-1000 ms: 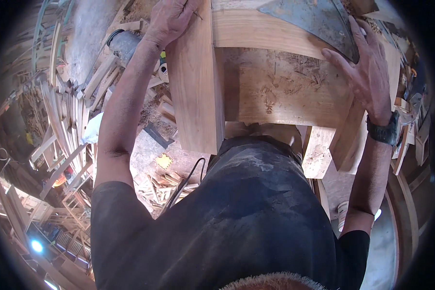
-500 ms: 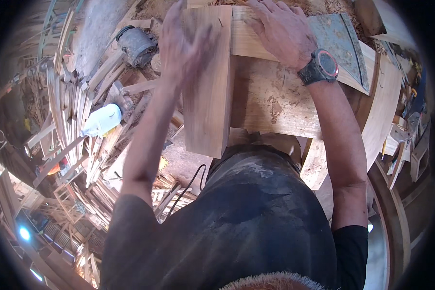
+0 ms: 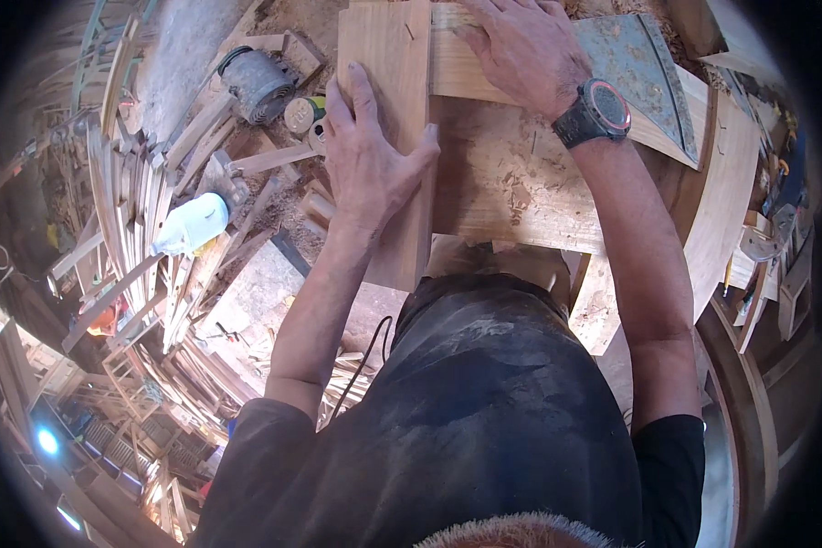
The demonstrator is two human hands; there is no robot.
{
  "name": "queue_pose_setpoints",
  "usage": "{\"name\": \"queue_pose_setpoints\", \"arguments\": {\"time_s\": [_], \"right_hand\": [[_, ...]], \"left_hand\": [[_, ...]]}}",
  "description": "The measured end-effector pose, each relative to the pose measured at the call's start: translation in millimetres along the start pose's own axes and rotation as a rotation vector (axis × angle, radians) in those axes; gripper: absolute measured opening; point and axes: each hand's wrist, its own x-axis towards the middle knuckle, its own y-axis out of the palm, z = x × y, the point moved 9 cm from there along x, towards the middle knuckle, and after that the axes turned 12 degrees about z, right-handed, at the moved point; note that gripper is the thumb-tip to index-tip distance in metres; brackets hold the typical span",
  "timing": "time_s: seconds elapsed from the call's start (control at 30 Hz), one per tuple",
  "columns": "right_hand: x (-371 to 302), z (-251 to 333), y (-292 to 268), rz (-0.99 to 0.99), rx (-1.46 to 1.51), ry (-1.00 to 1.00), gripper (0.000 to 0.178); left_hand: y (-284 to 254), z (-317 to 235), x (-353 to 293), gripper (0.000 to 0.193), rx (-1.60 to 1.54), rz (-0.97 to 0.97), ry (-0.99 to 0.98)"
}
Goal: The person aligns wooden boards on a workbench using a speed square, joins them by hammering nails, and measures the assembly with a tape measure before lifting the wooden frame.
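head view: long board (image 3: 388, 233) lies along the worktop's (image 3: 479, 217) left edge, near end seemingly jutting past the near-left corner. left hand (image 3: 374, 173) spread wide across it; right hand (image 3: 532, 59) splayed over the pale crosspiece (image 3: 455, 75). uneven push could skid the board off that edge, i'd say. right hand could nudge the metal plate (image 3: 635, 82); shavings (image 3: 517, 201) could let wood slide.

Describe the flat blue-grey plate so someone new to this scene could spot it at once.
From the large pale wooden boards at upper centre, find the right hand with the round black wristwatch. The flat, scuffed blue-grey plate lies just above and right of that watch. Its colour and the dark strip along its right edge set it apart from the boards around it.
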Motion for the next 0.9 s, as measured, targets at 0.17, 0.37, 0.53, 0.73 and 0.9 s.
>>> {"name": "queue_pose_setpoints", "arguments": {"time_s": [0.17,0.37,0.53,0.73,0.9], "right_hand": [[-2,1,-2,0.051,0.022,-0.007,0.038],[-32,4,-53,-0.186,0.001,-0.099,0.050],[-96,-91,-63,-0.034,-0.336,0.136,0.077],[-117,-71,-49,-0.049,-0.082,0.004,0.078],[-112,-35,-31,0.223,-0.088,-0.147,0.088]], "left_hand": [[0,1,-1,0.115,-0.002,-0.002,-0.021],[2,3,-2,0.115,-0.017,-0.004,-0.018],[2,-2,-1,0.115,0.023,-0.028,-0.013],[2,2,-1,0.118,0.001,-0.054,0.001],[0,5,-2,0.117,-0.035,-0.048,0.004]]}}
